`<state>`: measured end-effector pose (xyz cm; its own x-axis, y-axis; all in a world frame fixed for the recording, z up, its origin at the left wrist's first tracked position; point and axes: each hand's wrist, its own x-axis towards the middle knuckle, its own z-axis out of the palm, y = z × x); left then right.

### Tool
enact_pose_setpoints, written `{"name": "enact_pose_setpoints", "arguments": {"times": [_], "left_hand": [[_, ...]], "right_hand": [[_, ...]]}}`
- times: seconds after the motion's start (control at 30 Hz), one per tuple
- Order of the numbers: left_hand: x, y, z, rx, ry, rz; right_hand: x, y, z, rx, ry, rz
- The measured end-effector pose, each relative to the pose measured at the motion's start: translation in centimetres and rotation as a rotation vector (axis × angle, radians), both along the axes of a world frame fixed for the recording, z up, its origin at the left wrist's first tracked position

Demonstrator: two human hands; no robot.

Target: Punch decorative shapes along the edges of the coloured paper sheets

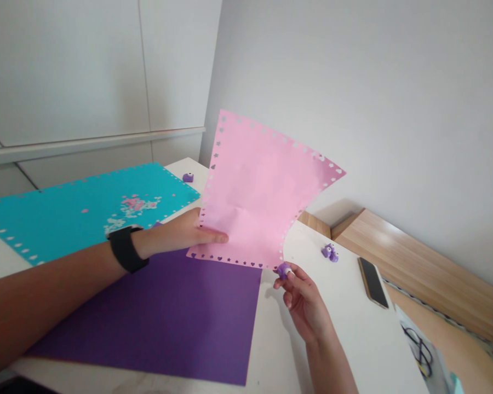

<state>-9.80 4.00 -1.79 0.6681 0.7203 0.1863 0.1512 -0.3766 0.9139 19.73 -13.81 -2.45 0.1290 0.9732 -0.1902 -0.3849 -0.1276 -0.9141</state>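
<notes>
A pink sheet of paper (263,186) with small shapes punched along its edges is held up, bent, above the table. My left hand (193,230) grips its lower left part, thumb on the near face and the other fingers hidden behind. At the sheet's lower right corner, my right hand (302,293) pinches a small purple and white craft punch (284,271), which sits on the paper's edge. A purple sheet (160,317) lies flat below. To the left rests a turquoise sheet (78,202) with punched edges, strewn with white and pink paper bits (133,205).
Another purple punch (188,177) stands at the table's far corner, and more purple punches (330,251) sit at the right. Beside them lies a phone (373,282). A wooden surface (419,262) and a bag (423,350) flank the white table (332,328).
</notes>
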Motion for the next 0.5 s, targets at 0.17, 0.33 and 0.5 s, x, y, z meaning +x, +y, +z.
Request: {"name": "enact_pose_setpoints", "arguments": {"times": [0.17, 0.33, 0.5], "left_hand": [[0.05, 0.01, 0.08, -0.001, -0.017, -0.009], [0.05, -0.13, 0.3, -0.003, -0.004, -0.012], [0.01, -0.16, 0.39, -0.018, 0.03, -0.019]], "right_hand": [[0.02, 0.03, 0.13, -0.013, -0.014, 0.001], [-0.02, 0.0, 0.15, -0.01, -0.032, 0.011], [-0.07, 0.1, -0.08, -0.02, -0.031, -0.02]]}}
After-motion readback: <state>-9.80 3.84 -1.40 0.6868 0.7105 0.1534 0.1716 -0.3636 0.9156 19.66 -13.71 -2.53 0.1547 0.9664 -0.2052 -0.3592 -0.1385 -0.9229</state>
